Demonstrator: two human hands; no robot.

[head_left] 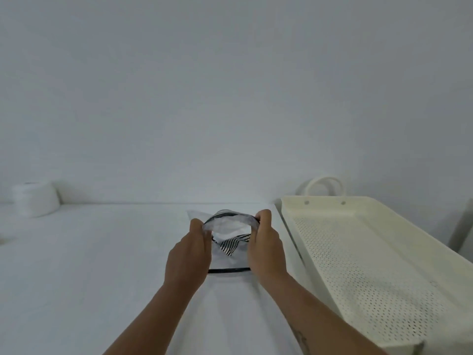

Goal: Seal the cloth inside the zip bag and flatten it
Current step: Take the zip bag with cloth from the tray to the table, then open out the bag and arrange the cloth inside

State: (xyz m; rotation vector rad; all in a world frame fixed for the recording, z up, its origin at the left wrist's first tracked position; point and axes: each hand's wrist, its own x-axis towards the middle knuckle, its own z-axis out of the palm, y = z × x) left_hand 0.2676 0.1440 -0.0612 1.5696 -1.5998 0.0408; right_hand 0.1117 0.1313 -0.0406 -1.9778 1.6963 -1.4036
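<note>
A clear zip bag point(225, 257) with black edging lies on the white table, its mouth at the far end gaping in an oval. Inside it I see a cloth point(234, 244) with black and white stripes, partly hidden by the bag's frosted plastic. My left hand point(190, 249) grips the left side of the bag's mouth. My right hand point(265, 243) grips the right side. Both hands hold the opening lifted a little off the table, while the bag's near black edge rests flat.
A cream perforated tray point(371, 254) stands on the right, close to my right forearm. A white roll point(35, 199) sits at the far left against the wall. A white ring-shaped thing point(323, 185) shows behind the tray.
</note>
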